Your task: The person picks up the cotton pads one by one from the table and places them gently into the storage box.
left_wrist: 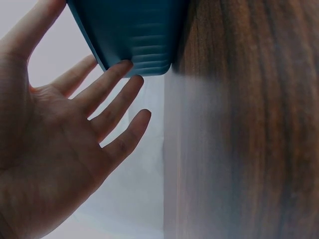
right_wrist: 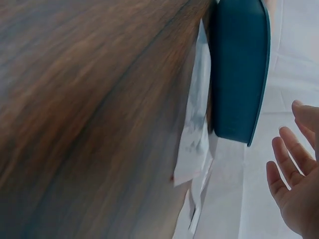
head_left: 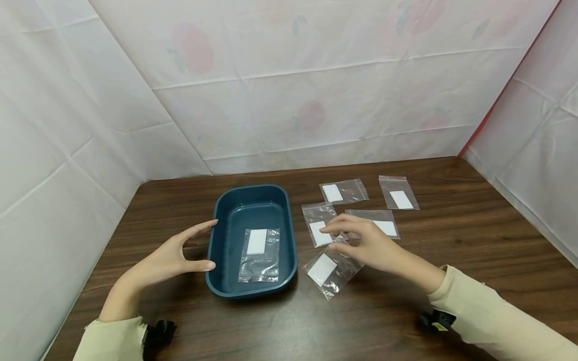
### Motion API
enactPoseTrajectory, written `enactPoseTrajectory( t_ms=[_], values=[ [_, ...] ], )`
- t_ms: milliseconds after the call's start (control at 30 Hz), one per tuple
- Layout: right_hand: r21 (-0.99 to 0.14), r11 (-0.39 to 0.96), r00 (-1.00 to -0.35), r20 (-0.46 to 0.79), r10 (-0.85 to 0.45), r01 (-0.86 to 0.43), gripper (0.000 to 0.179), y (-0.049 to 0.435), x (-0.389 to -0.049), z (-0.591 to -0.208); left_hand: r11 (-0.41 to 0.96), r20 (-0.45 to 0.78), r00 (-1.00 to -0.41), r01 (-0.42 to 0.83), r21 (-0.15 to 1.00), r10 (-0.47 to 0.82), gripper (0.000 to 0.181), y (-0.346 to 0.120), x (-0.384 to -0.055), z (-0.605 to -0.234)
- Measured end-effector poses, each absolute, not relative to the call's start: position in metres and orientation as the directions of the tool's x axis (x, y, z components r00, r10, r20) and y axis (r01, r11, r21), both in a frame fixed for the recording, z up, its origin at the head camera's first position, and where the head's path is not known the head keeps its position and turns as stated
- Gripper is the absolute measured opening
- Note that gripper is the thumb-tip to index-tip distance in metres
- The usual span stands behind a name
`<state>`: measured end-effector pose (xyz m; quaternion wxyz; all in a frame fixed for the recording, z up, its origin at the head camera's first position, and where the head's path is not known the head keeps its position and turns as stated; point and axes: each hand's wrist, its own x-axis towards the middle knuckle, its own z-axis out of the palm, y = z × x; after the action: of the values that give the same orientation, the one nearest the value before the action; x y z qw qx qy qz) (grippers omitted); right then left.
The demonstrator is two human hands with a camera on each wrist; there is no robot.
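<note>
A dark blue rectangular tray (head_left: 227,271) stands on the table, and one clear zip bag (head_left: 259,268) with a white card-like piece lies inside it. At the tray's left side, my left hand (head_left: 164,258) is spread, thumb and a fingertip at the rim; the left wrist view shows its fingers extended beside the tray wall (left_wrist: 144,40). Above the loose bags, my right hand (head_left: 368,243) hovers with thumb and fingers apart, holding nothing. Closest beneath it are a tilted zip bag (head_left: 322,269) and another bag (head_left: 319,232); it partly covers a third bag (head_left: 386,228).
Farther back lie a zip bag (head_left: 333,192) and, to its right, another zip bag (head_left: 401,199), each with a white piece inside. A pale printed cloth (head_left: 271,115) hangs behind the brown wooden table (head_left: 474,215) and along its sides.
</note>
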<state>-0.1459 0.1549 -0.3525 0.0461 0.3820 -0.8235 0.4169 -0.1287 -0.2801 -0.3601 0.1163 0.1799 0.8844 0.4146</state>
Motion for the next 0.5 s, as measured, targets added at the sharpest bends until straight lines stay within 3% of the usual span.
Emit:
enactPoseTrajectory(
  t_ms=[500],
  values=[
    [-0.62,0.396,-0.696,0.366,-0.618,-0.677,0.035,0.182,-0.159,-0.374,0.601,-0.062,-0.911,0.216,0.77,0.408,0.086,-0.28,-0.129,-0.36]
  ],
)
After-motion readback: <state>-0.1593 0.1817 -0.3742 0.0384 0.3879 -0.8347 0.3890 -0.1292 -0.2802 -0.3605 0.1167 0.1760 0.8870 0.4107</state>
